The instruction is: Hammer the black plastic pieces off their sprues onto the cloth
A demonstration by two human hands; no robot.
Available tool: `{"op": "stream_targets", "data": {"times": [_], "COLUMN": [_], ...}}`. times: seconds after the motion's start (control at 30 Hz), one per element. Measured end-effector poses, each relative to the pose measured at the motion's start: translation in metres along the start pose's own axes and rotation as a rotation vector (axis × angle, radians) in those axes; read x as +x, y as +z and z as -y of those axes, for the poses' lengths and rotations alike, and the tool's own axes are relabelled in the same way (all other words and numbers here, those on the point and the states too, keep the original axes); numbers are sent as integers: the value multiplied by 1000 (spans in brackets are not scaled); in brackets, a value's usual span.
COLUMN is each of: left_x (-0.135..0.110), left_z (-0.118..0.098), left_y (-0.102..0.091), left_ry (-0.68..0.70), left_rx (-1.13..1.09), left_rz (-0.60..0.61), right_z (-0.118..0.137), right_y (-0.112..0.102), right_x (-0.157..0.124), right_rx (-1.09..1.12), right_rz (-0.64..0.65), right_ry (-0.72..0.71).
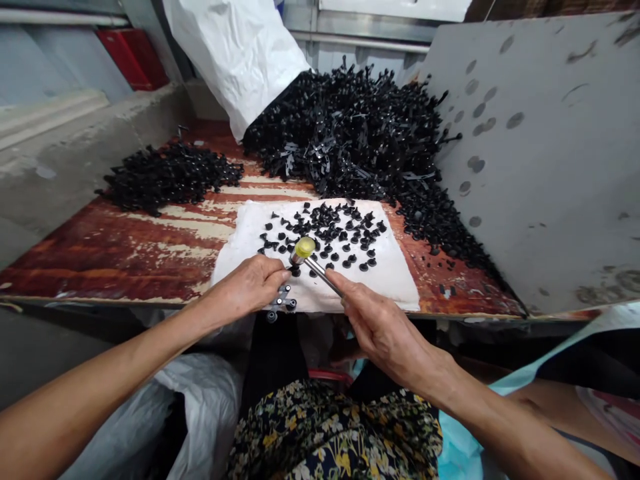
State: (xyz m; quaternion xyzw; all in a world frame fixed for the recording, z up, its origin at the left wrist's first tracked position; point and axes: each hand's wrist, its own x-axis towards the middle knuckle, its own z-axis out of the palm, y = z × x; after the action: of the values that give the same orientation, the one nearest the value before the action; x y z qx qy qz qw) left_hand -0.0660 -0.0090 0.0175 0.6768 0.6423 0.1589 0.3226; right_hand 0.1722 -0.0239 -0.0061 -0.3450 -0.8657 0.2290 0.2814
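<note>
Currently, left hand (253, 283): fingers pinching a black jointed bracket (281, 302)
Right hand (377, 313): fingers wrapped round the yellow-faced hammer (320, 272)
Hammer head (305, 247): glancing off, could bruise adjacent left fingers

Translucent yellow on one face of the round-headed silver metal hammer (305, 248) at centre; black on the small flanged studs (343, 236) over the white cloth rectangle (395, 287). Streaked red-brown and cream across the worn flat tabletop (125, 250). Flowered yellow and white on the dark fabric garment (325, 440), bottom centre; spotted darker grey on the pale grey flat panel (560, 173), right.
</note>
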Motion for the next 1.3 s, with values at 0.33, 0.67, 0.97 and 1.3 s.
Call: {"op": "stream_targets", "data": {"times": [0.33, 0.67, 0.97, 1.3], "left_x": [2, 3, 10, 18], "left_z": [-3, 2, 5, 8], "left_y": [-4, -5, -18, -29], "left_ry": [-7, -67, 32, 88], "left_rx": [-2, -105, -133, -113], "left_rz": [9, 59, 166, 249], "right_z": [-6, -7, -12, -20], "right_y": [-2, 2, 3, 13], "right_x": [1, 1, -20, -36], "right_rx": [-28, 59, 345, 603], "right_rz": [-29, -63, -184, -225], "right_ry": [-42, -56, 275, 497]}}
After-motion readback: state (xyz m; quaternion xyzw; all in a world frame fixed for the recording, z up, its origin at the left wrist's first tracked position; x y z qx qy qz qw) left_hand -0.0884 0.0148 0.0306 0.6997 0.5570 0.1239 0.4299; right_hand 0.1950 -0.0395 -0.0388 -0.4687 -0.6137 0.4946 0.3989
